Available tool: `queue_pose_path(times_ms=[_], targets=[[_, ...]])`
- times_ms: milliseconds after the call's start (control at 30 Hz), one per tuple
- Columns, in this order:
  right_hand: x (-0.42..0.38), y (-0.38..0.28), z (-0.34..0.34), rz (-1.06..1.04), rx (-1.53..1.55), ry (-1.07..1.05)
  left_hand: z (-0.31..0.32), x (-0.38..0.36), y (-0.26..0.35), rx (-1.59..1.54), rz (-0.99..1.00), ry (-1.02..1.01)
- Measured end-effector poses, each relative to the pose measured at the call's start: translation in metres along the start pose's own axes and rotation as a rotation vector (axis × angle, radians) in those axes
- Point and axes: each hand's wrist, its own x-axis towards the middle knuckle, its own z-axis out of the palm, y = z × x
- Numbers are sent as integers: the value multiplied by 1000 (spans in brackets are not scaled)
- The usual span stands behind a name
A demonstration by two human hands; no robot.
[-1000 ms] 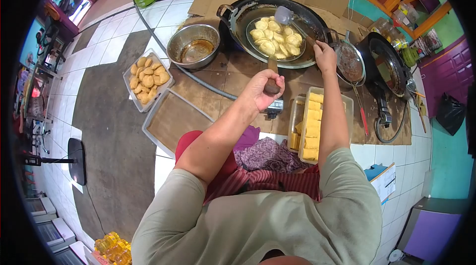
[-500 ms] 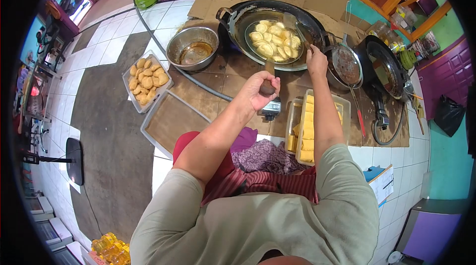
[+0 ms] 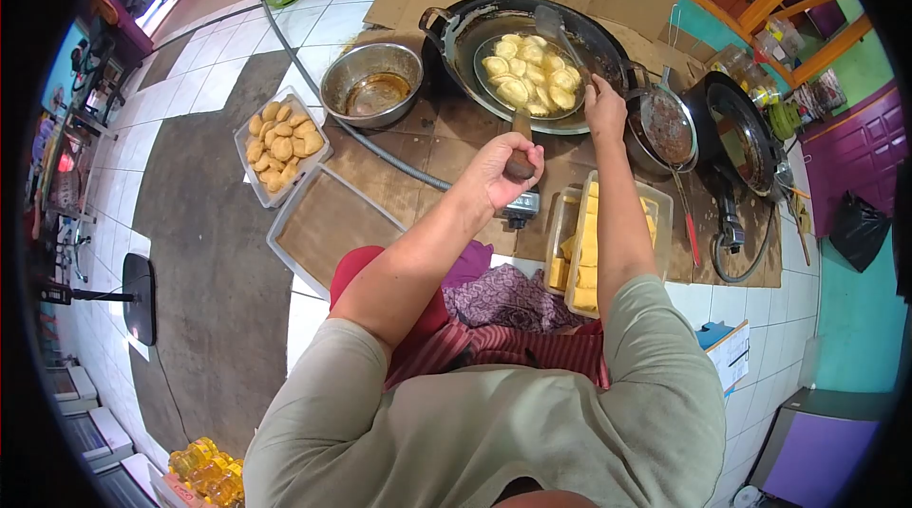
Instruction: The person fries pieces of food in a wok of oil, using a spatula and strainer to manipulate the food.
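My left hand is closed around the wooden handle of a skimmer, whose round bowl lies in the large black wok. Pale yellow half-moon pastries are gathered in the oil over that bowl. At the wok's right edge, my right hand grips a metal spatula. Its blade reaches past the pastries toward the far side of the wok. Below my right forearm are plastic tubs of yellow rolls.
A steel bowl stands left of the wok. Browned pastries fill a tub beside a plastic tray. On the right are a mesh strainer over a pot and a second black pan. A gas hose crosses the cardboard.
The spatula blade has moved farther toward the wok's back. Some pastries have shifted in the oil. Both hands keep their grip.
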Motion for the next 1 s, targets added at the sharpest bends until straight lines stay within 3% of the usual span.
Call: queue_pose_path(times_ms=[267, 400, 600, 1000], targets=[[21, 48, 30, 247, 40, -8, -4, 3, 1, -36, -42, 8], [21, 56, 40, 191, 147, -38, -1, 3, 1, -51, -36, 14], [-15, 10, -17, -160, -4, -64, -4, 10, 4, -80, -70, 8], [-34, 1, -34, -281, -257, -154, -1, 2, 13, -6, -23, 5]])
